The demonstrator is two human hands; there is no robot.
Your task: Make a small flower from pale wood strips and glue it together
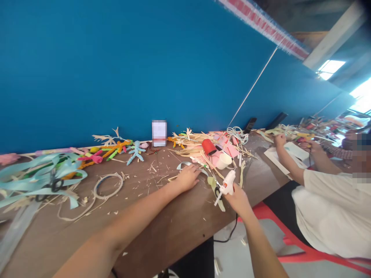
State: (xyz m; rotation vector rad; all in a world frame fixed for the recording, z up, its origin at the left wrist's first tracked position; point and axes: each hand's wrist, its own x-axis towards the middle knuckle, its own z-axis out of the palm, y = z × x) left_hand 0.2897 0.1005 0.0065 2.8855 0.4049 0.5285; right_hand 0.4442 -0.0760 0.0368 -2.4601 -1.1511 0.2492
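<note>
**Glue gun gripped in the right hand, left hand lying flat on the counter**

The right hand [238, 199] is clenching around the handle of a white glue gun [227, 184], holding it just past the near edge of the brown counter [162, 224]. The gun's nozzle is pointing down and to the left, and it is touching or almost touching a pale green strip [219, 200] that is lying under it. A black cable [232, 231] is hanging from the gun towards the floor.

The left hand [188, 177] is resting palm down on the counter, released and gripping nothing. It is sitting just to the left of the glue gun, apart from it. Its fingertips are lying beside a grey-blue ribbon loop [183, 165]; whether they are pressing on it cannot be told.

Beyond both hands, two cups are lying among straw-coloured scraps: one red cup [208, 146] and one white cup [223, 160], close together. One glue gun is showing. Well to the left, one pale ring [108, 185] is lying flat, and one pair of black scissors [53, 185] is sitting on a heap of light blue ribbons [40, 172]. One small card [159, 133] is leaning against the blue wall [145, 58], with one blue twisted figure [135, 151] just left of it.

At the right, another person in a white shirt [327, 208] is working with both hands on the far end of the counter.
</note>
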